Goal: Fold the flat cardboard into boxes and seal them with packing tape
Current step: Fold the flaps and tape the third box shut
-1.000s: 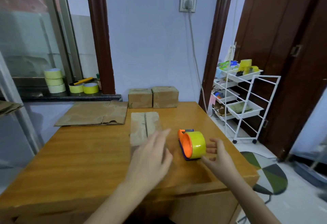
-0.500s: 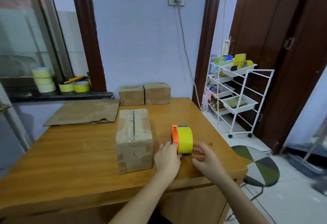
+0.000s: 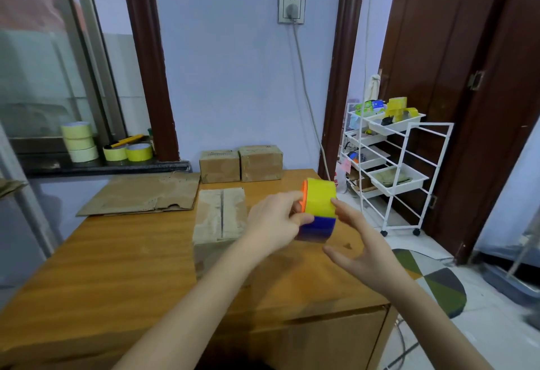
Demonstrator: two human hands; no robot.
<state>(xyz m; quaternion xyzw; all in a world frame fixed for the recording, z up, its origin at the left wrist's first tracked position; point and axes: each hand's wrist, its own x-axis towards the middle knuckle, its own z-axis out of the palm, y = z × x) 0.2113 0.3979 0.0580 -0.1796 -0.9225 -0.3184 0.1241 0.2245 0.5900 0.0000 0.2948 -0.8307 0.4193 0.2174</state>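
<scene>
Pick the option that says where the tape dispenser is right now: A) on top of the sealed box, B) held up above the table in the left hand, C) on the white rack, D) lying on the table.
B: the left hand grips the tape dispenser in the air above the table.

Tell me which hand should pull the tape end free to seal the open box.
Right, probably. The left hand already grips the tape dispenser above the table, while the right hand's fingers are open against the yellow roll.

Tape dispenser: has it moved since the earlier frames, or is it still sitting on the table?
Yes. The tape dispenser is lifted off the wooden table, held up in the left hand, beside the nearest box.
</scene>
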